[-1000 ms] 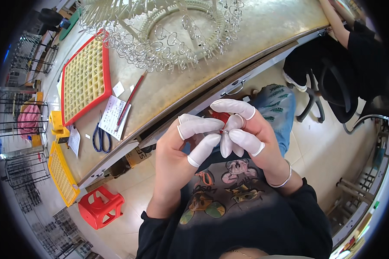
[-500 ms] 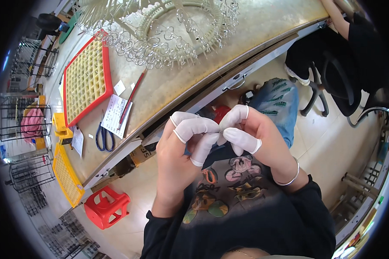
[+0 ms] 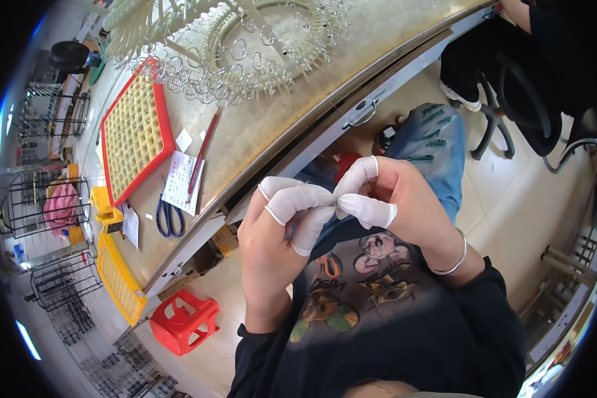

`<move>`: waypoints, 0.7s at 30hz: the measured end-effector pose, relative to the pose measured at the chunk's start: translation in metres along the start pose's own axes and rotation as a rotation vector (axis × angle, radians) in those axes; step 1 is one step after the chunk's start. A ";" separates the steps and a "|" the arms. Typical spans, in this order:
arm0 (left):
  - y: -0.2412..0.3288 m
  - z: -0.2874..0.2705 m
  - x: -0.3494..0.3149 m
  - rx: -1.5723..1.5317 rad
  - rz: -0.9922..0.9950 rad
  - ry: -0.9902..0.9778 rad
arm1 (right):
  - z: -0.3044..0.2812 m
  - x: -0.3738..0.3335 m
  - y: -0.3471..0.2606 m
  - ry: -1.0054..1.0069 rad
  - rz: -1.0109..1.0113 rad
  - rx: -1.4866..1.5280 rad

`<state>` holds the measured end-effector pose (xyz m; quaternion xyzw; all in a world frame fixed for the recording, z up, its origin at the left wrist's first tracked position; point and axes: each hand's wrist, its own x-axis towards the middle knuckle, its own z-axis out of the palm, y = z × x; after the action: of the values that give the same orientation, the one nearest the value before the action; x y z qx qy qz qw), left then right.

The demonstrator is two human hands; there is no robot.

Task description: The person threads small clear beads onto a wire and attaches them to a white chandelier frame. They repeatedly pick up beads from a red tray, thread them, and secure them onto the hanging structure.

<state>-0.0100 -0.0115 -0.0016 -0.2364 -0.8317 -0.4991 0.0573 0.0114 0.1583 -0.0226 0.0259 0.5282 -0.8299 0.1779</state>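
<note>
White finger covers sit on the fingertips of both my hands, which meet in front of my chest. My left hand [image 3: 272, 229] is closed in a pinch. Against it presses my right hand [image 3: 404, 199], thumb and forefinger also pinched, with a silvery bangle [image 3: 452, 255] at the wrist. Whatever lies between the fingertips is too small or too hidden to make out. Beyond the hands, a pale round rack [image 3: 212, 46] on the bench carries many thin metal rings on its rim.
On the bench [image 3: 245, 126] lie a red-framed tray [image 3: 136, 129] with cream cells, a red pencil-like stick [image 3: 202, 156], a paper slip [image 3: 179, 179] and blue-handled scissors [image 3: 170, 219]. A red stool [image 3: 186, 322] stands on the floor; another person [image 3: 557, 66] sits far right beside an office chair [image 3: 501, 126].
The fingertips of both hands have drawn closer together, still pinched. The whole view has shifted slightly, and the other person's forearm is less in sight.
</note>
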 end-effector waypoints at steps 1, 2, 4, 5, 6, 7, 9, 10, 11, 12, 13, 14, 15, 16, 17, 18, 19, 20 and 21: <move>0.001 0.000 0.000 -0.003 -0.004 -0.002 | 0.000 0.000 -0.001 0.002 0.005 0.003; 0.001 0.000 0.000 -0.007 -0.008 -0.004 | 0.000 -0.001 -0.001 0.003 0.008 0.018; 0.007 -0.003 0.001 0.017 -0.056 -0.045 | 0.001 -0.002 -0.002 0.008 0.011 0.052; 0.009 -0.005 0.002 0.029 -0.079 -0.069 | 0.002 -0.002 -0.002 0.027 -0.012 0.029; 0.008 -0.007 0.002 0.028 -0.116 -0.075 | 0.002 -0.001 -0.002 0.047 -0.035 0.006; 0.007 -0.011 0.001 0.033 -0.156 -0.079 | 0.003 -0.002 0.000 0.062 -0.055 -0.012; 0.009 -0.017 0.001 0.063 -0.200 -0.108 | 0.002 -0.002 -0.002 0.078 -0.133 -0.180; 0.011 -0.021 0.001 0.086 -0.207 -0.134 | 0.002 -0.001 -0.001 0.089 -0.168 -0.262; 0.013 -0.024 0.001 0.109 -0.214 -0.161 | 0.001 0.002 0.003 0.077 -0.249 -0.320; 0.013 -0.022 0.001 0.111 -0.200 -0.135 | 0.000 0.005 0.006 0.068 -0.330 -0.377; 0.015 -0.023 0.001 0.144 -0.189 -0.131 | 0.000 0.007 0.008 0.055 -0.413 -0.434; 0.016 -0.024 0.001 0.177 -0.177 -0.128 | 0.000 0.008 0.010 0.013 -0.377 -0.402; 0.018 -0.025 0.001 0.209 -0.163 -0.126 | 0.000 0.008 0.011 -0.029 -0.342 -0.369; 0.018 -0.023 0.000 0.175 -0.177 -0.081 | -0.001 0.009 0.012 -0.070 -0.306 -0.343; 0.019 -0.023 0.000 0.180 -0.168 -0.084 | -0.001 0.009 0.014 -0.112 -0.271 -0.317; 0.020 -0.024 0.001 0.186 -0.159 -0.086 | -0.001 0.011 0.019 -0.135 -0.256 -0.248; 0.021 -0.023 0.001 0.185 -0.150 -0.088 | -0.002 0.011 0.019 -0.145 -0.226 -0.247; 0.020 -0.023 0.000 0.185 -0.137 -0.078 | -0.002 0.012 0.019 -0.155 -0.196 -0.247; 0.020 -0.021 -0.001 0.186 -0.125 -0.068 | -0.002 0.012 0.019 -0.166 -0.165 -0.246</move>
<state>-0.0031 -0.0227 0.0244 -0.1944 -0.8891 -0.4140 0.0193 0.0058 0.1496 -0.0432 -0.1083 0.6095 -0.7701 0.1539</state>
